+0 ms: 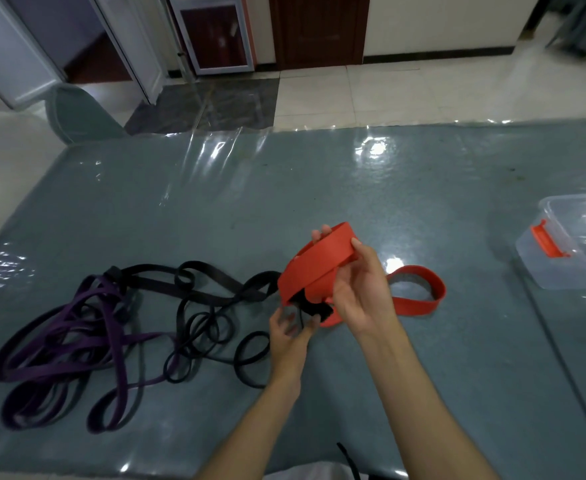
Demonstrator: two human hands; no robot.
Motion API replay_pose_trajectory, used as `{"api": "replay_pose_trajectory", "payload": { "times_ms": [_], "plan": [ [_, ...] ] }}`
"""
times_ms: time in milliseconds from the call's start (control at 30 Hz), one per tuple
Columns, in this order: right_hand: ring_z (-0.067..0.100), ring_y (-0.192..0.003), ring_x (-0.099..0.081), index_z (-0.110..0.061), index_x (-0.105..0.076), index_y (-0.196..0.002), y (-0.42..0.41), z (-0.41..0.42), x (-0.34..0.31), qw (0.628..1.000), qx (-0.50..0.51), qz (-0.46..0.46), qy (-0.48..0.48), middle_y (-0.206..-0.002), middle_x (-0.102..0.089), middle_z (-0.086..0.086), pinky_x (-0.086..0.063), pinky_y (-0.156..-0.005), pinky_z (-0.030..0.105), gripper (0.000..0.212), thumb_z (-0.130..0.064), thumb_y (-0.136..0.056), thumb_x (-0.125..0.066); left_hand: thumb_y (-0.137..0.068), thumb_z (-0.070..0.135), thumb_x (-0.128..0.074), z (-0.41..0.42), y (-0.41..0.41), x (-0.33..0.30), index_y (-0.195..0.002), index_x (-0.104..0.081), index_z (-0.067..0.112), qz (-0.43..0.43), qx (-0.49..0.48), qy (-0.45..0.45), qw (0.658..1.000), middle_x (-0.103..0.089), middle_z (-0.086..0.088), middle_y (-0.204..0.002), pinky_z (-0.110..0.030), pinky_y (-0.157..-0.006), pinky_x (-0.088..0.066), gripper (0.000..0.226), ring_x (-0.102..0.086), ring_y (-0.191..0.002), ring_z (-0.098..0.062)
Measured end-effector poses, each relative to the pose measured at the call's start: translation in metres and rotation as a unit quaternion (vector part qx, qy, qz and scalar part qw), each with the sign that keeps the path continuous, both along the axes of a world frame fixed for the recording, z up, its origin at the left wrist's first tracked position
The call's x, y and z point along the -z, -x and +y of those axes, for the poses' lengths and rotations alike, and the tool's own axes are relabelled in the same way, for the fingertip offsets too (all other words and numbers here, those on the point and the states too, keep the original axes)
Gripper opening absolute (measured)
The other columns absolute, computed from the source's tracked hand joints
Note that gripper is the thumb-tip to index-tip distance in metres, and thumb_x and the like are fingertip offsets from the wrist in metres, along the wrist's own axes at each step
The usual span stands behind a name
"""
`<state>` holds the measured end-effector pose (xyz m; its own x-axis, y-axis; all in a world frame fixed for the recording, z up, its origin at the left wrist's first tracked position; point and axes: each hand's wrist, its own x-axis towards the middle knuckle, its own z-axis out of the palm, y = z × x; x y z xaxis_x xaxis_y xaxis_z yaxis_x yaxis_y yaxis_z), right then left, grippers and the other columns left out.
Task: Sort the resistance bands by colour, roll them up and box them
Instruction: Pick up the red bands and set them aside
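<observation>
A wide red resistance band [314, 268] is partly coiled in the air above the table. My right hand [357, 289] grips the coil, thumb on its upper edge and fingertips showing behind it. The band's loose end loops on the table to the right. My left hand [289, 336] is under the coil with fingers curled at the coil's dark lower part, where a black strap shows. Purple bands [76, 344] lie tangled at the left, and black bands [208, 306] lie tangled between them and my hands.
A clear plastic box [575, 247] with an orange latch stands at the right edge of the grey-green table [388, 188], which is covered with shiny plastic sheeting. Another black strap end [348, 462] shows at the near edge. Tiled floor and doors lie beyond.
</observation>
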<state>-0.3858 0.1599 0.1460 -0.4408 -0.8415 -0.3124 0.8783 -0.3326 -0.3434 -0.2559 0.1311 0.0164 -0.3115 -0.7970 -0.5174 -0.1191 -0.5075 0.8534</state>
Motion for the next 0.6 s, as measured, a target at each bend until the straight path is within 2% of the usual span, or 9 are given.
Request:
{"api": "replay_pose_trajectory", "payload": {
  "times_ms": [100, 200, 267, 300, 333, 400, 467, 533, 600],
  "plan": [
    [0.025, -0.107, -0.074, 0.003, -0.072, -0.111, -0.013, 0.002, -0.01, 0.999, -0.028, -0.007, 0.019, -0.114, -0.074, 0.017, -0.052, -0.104, 0.042, 0.037, -0.02, -0.103, -0.044, -0.082, 0.035, -0.088, 0.003, 0.0, -0.01, -0.145, -0.048, 0.03, 0.061, 0.003, 0.035, 0.998, -0.063, 0.005, -0.139, -0.034, -0.112, -0.049, 0.074, -0.06, -0.131, -0.013],
    [0.025, -0.103, -0.075, 0.002, -0.069, -0.112, -0.018, 0.005, -0.015, 0.999, -0.033, 0.013, 0.014, -0.112, -0.075, 0.016, -0.057, -0.096, 0.04, 0.034, -0.019, -0.105, -0.043, -0.09, 0.039, -0.08, -0.001, -0.004, -0.023, -0.148, -0.048, 0.034, 0.111, -0.005, 0.1, 0.989, -0.062, 0.01, -0.144, -0.03, -0.106, -0.052, 0.066, -0.059, -0.133, -0.008],
    [0.024, -0.1, -0.075, 0.002, -0.07, -0.11, -0.014, 0.008, -0.016, 1.0, -0.019, 0.014, 0.009, -0.11, -0.075, 0.016, -0.061, -0.091, 0.038, 0.033, -0.018, -0.104, -0.044, -0.093, 0.041, -0.077, -0.008, -0.01, -0.027, -0.146, -0.05, 0.038, 0.11, -0.061, 0.102, 0.987, -0.061, 0.011, -0.145, -0.041, -0.11, -0.051, 0.06, -0.059, -0.133, -0.01],
    [0.024, -0.099, -0.076, 0.002, -0.073, -0.106, -0.01, 0.01, -0.015, 1.0, -0.014, 0.01, 0.009, -0.109, -0.075, 0.017, -0.061, -0.091, 0.037, 0.034, -0.018, -0.102, -0.046, -0.093, 0.042, -0.076, -0.011, -0.014, -0.028, -0.143, -0.053, 0.04, 0.098, -0.087, 0.082, 0.988, -0.062, 0.009, -0.143, -0.046, -0.106, -0.053, 0.055, -0.061, -0.131, -0.013],
    [0.024, -0.098, -0.076, 0.002, -0.076, -0.102, -0.006, 0.012, -0.013, 1.0, -0.011, 0.008, 0.015, -0.109, -0.075, 0.018, -0.06, -0.091, 0.037, 0.034, -0.018, -0.099, -0.049, -0.094, 0.04, -0.075, -0.013, -0.017, -0.029, -0.139, -0.057, 0.039, 0.094, -0.107, 0.048, 0.989, -0.064, 0.007, -0.14, -0.047, -0.096, -0.059, 0.049, -0.065, -0.126, -0.016],
    [0.023, -0.093, -0.077, 0.0, -0.078, -0.098, -0.001, 0.019, -0.01, 1.0, -0.013, 0.016, 0.003, -0.103, -0.076, 0.017, -0.062, -0.088, 0.035, 0.032, -0.019, -0.093, -0.052, -0.091, 0.041, -0.075, -0.014, -0.021, -0.036, -0.13, -0.066, 0.029, 0.105, -0.111, -0.055, 0.987, -0.07, -0.003, -0.132, -0.037, -0.067, -0.062, 0.042, -0.071, -0.111, -0.021],
    [0.02, -0.072, -0.075, -0.006, -0.072, -0.096, 0.001, 0.026, -0.002, 0.998, -0.041, 0.043, -0.029, -0.086, -0.075, 0.01, -0.065, -0.073, 0.035, 0.028, -0.018, -0.098, -0.048, -0.085, 0.055, -0.072, -0.012, -0.025, -0.04, -0.128, -0.071, 0.022, 0.136, -0.091, -0.168, 0.972, -0.077, -0.006, -0.117, -0.028, -0.054, -0.057, 0.054, -0.074, -0.09, -0.017],
    [0.017, -0.054, -0.066, -0.012, -0.063, -0.09, 0.0, 0.032, 0.008, 0.988, -0.087, 0.087, -0.097, -0.067, -0.066, 0.004, -0.061, -0.058, 0.032, 0.016, -0.018, -0.097, -0.049, -0.089, 0.063, -0.064, -0.01, -0.028, -0.042, -0.126, -0.071, 0.02, 0.153, -0.085, -0.233, 0.957, -0.078, -0.005, -0.102, -0.025, -0.053, -0.052, 0.057, -0.072, -0.077, -0.018],
    [0.019, -0.061, -0.066, -0.014, -0.059, -0.094, 0.0, 0.037, 0.021, 0.975, -0.121, 0.113, -0.147, -0.069, -0.062, 0.004, -0.059, -0.056, 0.03, 0.009, -0.02, -0.087, -0.057, -0.092, 0.065, -0.056, -0.011, -0.031, -0.038, -0.127, -0.071, 0.02, 0.147, -0.075, -0.247, 0.955, -0.078, -0.008, -0.111, -0.03, -0.067, -0.051, 0.059, -0.07, -0.09, -0.023]
  ]
}}
